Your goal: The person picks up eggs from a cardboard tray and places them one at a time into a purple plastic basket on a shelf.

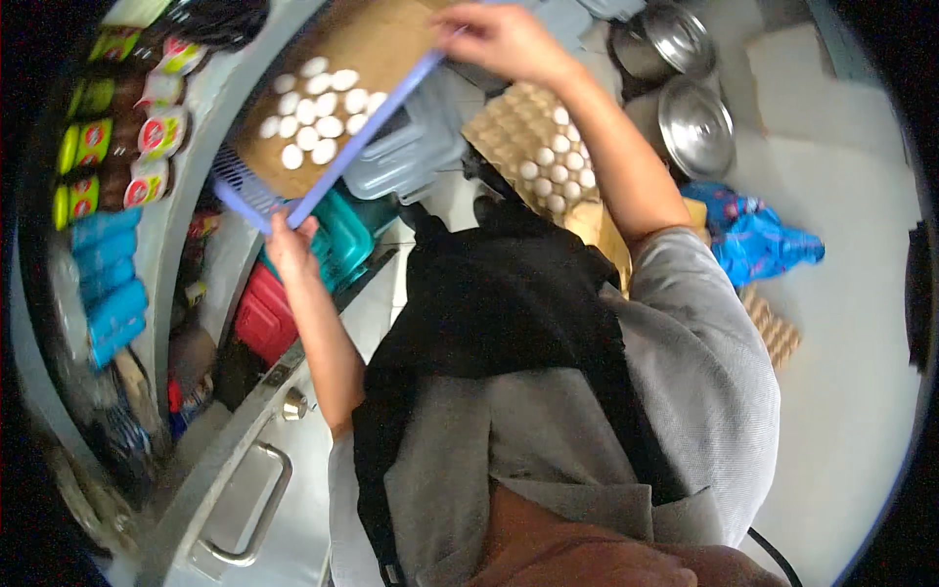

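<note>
- Several shelves [193, 186] are curving along the left; a pale worktop [841, 333] is spreading on the right, with white tiles [448, 191] showing between.
- One purple basket [386, 106], lined with brown cardboard, is sitting far left, held in both hands.
- The left hand [291, 249] is pinching its near corner between thumb and fingers; the right hand [504, 41] is bending its fingers over the far right rim.
- About sixteen white eggs [306, 112] are lying loose inside.
- About a dozen more are standing in one cardboard tray [501, 122], right of the basket.
- Two lidded metal pots [693, 122] and one blue bag [763, 240] are resting farther right.
- The right forearm is hiding part of the tray; the basket's far end is running out of view; blur is softening the right fingertips.
</note>
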Action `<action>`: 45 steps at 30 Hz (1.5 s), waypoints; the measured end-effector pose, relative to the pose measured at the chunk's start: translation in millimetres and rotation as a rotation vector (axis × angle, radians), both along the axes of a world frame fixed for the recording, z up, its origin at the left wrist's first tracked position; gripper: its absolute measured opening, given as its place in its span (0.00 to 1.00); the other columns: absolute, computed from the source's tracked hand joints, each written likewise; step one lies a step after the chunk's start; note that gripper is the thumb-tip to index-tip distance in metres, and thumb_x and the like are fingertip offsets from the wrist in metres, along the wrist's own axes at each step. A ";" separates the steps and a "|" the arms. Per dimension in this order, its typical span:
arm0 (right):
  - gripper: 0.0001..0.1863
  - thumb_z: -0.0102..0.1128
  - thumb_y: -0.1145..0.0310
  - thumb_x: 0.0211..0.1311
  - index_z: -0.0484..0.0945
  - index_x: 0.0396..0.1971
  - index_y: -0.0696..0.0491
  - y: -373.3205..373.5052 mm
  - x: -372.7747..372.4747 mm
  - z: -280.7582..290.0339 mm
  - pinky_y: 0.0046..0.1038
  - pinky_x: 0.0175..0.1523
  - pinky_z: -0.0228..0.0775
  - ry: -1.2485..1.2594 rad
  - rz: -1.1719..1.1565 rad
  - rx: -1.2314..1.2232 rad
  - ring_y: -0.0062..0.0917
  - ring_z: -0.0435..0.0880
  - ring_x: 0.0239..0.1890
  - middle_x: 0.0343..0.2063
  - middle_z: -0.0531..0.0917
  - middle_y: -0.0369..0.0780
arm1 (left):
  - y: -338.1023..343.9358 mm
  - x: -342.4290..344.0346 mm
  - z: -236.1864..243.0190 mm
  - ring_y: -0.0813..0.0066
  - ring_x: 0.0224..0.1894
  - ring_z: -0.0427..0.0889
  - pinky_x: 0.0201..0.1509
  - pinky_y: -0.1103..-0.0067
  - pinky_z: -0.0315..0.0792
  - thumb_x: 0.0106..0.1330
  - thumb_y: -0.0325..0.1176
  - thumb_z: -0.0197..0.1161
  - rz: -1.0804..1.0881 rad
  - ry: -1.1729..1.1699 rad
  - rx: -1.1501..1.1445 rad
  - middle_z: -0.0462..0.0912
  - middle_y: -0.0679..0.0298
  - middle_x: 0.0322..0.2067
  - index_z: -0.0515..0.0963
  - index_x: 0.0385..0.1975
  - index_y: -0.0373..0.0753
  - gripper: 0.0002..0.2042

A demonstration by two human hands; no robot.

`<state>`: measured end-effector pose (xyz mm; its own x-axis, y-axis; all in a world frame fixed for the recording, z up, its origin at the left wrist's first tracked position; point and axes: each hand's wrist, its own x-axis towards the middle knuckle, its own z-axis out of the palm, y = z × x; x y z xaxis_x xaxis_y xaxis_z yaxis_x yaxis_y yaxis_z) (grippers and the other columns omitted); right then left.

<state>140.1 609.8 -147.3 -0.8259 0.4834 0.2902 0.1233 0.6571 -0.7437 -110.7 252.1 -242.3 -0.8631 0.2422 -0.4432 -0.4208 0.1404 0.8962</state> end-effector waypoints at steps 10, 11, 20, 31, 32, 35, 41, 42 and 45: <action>0.27 0.62 0.52 0.50 0.81 0.51 0.47 21.9 230.9 -191.1 0.39 0.56 0.75 -1.123 -0.366 -0.226 0.41 0.82 0.54 0.51 0.83 0.46 | 11.9 6.3 15.9 0.74 0.25 0.76 0.36 0.73 0.76 0.69 0.42 0.58 -0.082 -0.065 0.010 0.78 0.65 0.32 0.69 0.47 0.40 0.15; 0.27 0.62 0.53 0.50 0.82 0.51 0.47 7.5 231.1 -203.1 0.38 0.56 0.75 -1.221 -0.426 -0.254 0.40 0.82 0.54 0.51 0.83 0.46 | 14.7 8.1 18.4 0.74 0.26 0.76 0.36 0.73 0.75 0.69 0.41 0.59 -0.057 -0.062 -0.030 0.77 0.65 0.32 0.69 0.47 0.40 0.15; 0.28 0.63 0.48 0.51 0.84 0.48 0.50 -16.9 231.9 -216.6 0.36 0.57 0.75 -1.155 -0.609 -0.237 0.38 0.84 0.51 0.49 0.85 0.46 | 9.4 1.1 10.6 0.75 0.26 0.76 0.37 0.73 0.76 0.67 0.41 0.60 -0.068 -0.058 -0.021 0.77 0.66 0.32 0.70 0.43 0.40 0.14; 0.20 0.47 0.57 0.67 0.76 0.44 0.58 -23.7 285.5 -199.4 0.46 0.37 0.84 0.889 -0.555 -1.574 0.43 0.86 0.37 0.39 0.84 0.46 | 6.8 4.5 12.5 0.74 0.24 0.76 0.37 0.72 0.76 0.69 0.41 0.59 -0.009 -0.033 -0.045 0.76 0.65 0.29 0.70 0.41 0.39 0.13; 0.18 0.53 0.56 0.65 0.77 0.41 0.56 -0.9 292.0 -211.1 0.43 0.37 0.83 0.824 -0.700 -1.468 0.40 0.86 0.36 0.34 0.83 0.45 | 11.3 1.8 9.9 0.74 0.24 0.76 0.36 0.74 0.75 0.69 0.41 0.59 -0.023 -0.053 -0.036 0.78 0.64 0.32 0.71 0.44 0.38 0.14; 0.19 0.61 0.52 0.60 0.77 0.35 0.55 48.5 262.7 -211.0 0.41 0.36 0.82 0.329 -0.968 -1.304 0.36 0.85 0.34 0.28 0.81 0.42 | 5.0 -5.3 4.2 0.73 0.25 0.77 0.35 0.74 0.76 0.69 0.42 0.58 -0.038 -0.057 -0.040 0.78 0.63 0.32 0.71 0.44 0.38 0.14; 0.24 0.66 0.47 0.53 0.83 0.36 0.54 50.7 236.8 -259.7 0.39 0.47 0.76 -1.076 -0.308 -0.191 0.37 0.85 0.43 0.36 0.86 0.46 | 15.7 -6.1 6.1 0.73 0.24 0.77 0.34 0.73 0.77 0.69 0.42 0.58 -0.065 -0.082 -0.041 0.78 0.64 0.31 0.70 0.44 0.40 0.13; 0.24 0.66 0.47 0.51 0.83 0.39 0.52 35.2 232.1 -257.7 0.39 0.50 0.75 -1.063 -0.386 -0.217 0.38 0.84 0.45 0.39 0.86 0.47 | 16.9 -4.1 7.9 0.73 0.23 0.77 0.33 0.73 0.77 0.68 0.41 0.58 -0.056 -0.074 -0.048 0.79 0.64 0.31 0.70 0.45 0.40 0.13; 0.26 0.66 0.47 0.50 0.83 0.46 0.48 3.5 205.0 -215.5 0.39 0.54 0.73 -1.055 -0.429 -0.192 0.40 0.83 0.48 0.43 0.85 0.47 | -2.2 -5.7 6.8 0.73 0.23 0.78 0.33 0.73 0.77 0.68 0.41 0.60 -0.027 -0.069 -0.022 0.79 0.64 0.32 0.70 0.46 0.40 0.14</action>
